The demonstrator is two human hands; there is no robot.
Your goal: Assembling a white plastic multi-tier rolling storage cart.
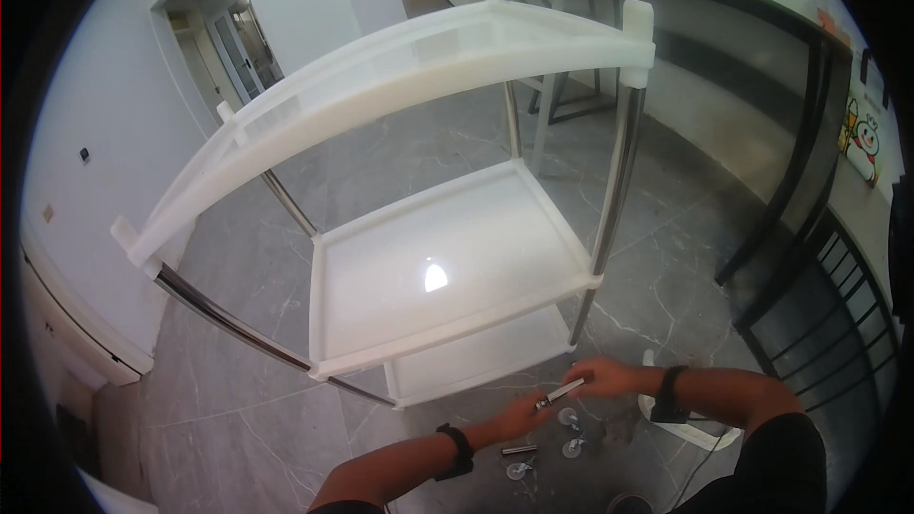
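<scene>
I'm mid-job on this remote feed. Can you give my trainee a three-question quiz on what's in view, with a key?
1. What are the left hand and right hand holding?
A) a white plastic shelf
B) a short silvery metal piece
C) a grey cord

2. True or false: the white plastic three-tier cart has wooden posts.

3. How many clear, round caster-like pieces can you see on the grey veined floor?

Key: 1. B. 2. False; its posts look like shiny metal. 3. Three.
</scene>
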